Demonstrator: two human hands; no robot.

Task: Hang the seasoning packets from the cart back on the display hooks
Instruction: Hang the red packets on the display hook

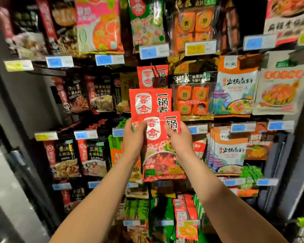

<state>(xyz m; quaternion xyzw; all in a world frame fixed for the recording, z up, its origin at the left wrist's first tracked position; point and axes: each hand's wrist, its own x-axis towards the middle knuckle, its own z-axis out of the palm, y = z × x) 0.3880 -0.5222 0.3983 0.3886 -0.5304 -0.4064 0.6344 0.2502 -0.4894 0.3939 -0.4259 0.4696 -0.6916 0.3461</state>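
Observation:
I hold up two red seasoning packets in front of the display. The front packet (161, 146) is red with a white oval logo and a hotpot picture low down. My right hand (180, 139) grips its right edge. Behind it and higher sits a second red packet (147, 102) of the same kind; my left hand (134, 135) pinches its lower left part, thumb on the front. A third matching packet (152, 76) hangs on a hook just above them. The hook itself is hard to make out. No cart is in view.
Rows of hanging hotpot seasoning packets fill the rack: orange cube packs (193, 97) to the right, white-and-orange packs (235, 92) beyond, dark packs (98, 93) to the left. Blue price tags (154, 51) line each rail. A dark upright post (25, 102) borders the left.

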